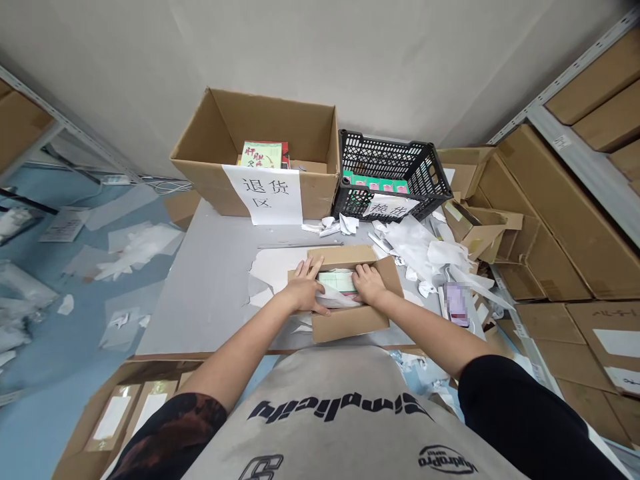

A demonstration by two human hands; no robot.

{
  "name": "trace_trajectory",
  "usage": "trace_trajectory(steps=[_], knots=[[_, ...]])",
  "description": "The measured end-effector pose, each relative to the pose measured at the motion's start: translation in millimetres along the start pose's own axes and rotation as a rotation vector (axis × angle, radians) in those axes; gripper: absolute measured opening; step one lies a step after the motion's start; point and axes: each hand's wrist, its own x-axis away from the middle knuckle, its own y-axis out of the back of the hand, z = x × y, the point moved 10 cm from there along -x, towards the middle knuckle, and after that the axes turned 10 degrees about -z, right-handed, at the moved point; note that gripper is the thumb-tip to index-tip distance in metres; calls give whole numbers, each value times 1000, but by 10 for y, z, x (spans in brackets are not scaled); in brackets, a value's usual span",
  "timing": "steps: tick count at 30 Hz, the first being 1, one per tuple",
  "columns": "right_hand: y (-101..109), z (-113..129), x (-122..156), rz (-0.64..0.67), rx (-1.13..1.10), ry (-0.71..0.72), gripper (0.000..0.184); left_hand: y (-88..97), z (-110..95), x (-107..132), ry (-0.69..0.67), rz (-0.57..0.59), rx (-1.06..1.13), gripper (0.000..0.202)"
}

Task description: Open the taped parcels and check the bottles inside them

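Note:
A small open cardboard box (350,321) lies on the grey table (210,280) right in front of me. Inside it shows a pale green packet (338,281) wrapped in white paper. My left hand (303,287) rests on the box's left side, fingers stretched forward over the rim and its thumb on the white paper. My right hand (369,281) reaches into the box at the right, fingers curled down onto the packet's right end.
A big brown carton (300,133) with a white paper sign stands at the table's back, a black plastic crate (430,177) beside it. Crumpled white paper (425,250) litters the right side. Stacked cartons (550,227) fill shelves on the right. More boxes sit below the table's front edge.

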Motion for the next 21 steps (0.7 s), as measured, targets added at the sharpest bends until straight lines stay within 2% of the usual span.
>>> trace_trajectory(steps=[7, 9, 13, 17, 21], knots=[[-95, -40, -62, 11, 2, -144, 75, 28, -7, -25, 13, 7, -3, 63], [-133, -15, -57, 22, -5, -152, 78, 29, -14, -24, 18, 11, -3, 61], [-161, 42, -53, 26, -23, -125, 71, 56, -49, 4, 10, -18, -8, 61], [-37, 73, -32, -3, -29, -116, 67, 69, -67, 39, 6, -46, -9, 58], [290, 187, 46, -119, 11, -58, 61, 80, -71, 43, -5, -71, -10, 55]])
